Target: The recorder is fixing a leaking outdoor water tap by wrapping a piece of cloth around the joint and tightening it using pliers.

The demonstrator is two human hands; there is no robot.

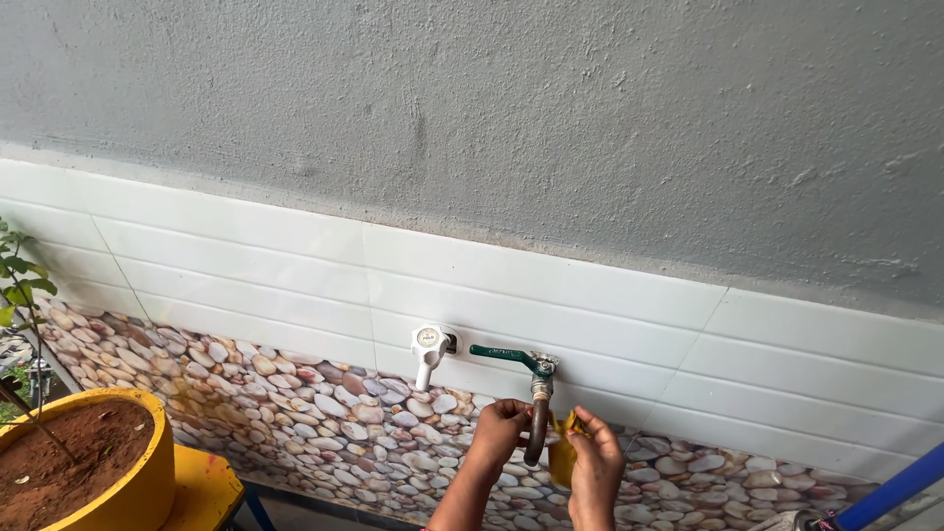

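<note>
Low in the middle of the frame, two bare hands work at a brass valve (540, 374) that juts from the white tiled wall (590, 295). The left hand (500, 431) is curled around a short brown hose (536, 438) that hangs curving down from the valve's spout, its fingers closed on the hose near its lower end. The right hand (595, 460), just to the right of the hose, pinches a small yellow piece (563, 450), likely a bit of cloth or plastic, held close against the hose; what exactly that piece is cannot be told. The valve carries a long green lever handle (500, 353) that points left, nearly level.

Just left of the lever a white plastic tap (427, 352) sticks out of the same tile row, its spout pointing down, apart from both hands.

Below the white tiles runs a band of pebble-pattern tiles (295, 393); above them the wall is rough grey plaster (492, 98).

At the lower left corner stands a yellow plant pot (147, 482) filled with reddish soil, on a yellow stand (205, 487), with a thin stem and green leaves (20, 285) at the left edge. At the lower right corner a blue bar (900, 487) slants up toward the frame's edge
</note>
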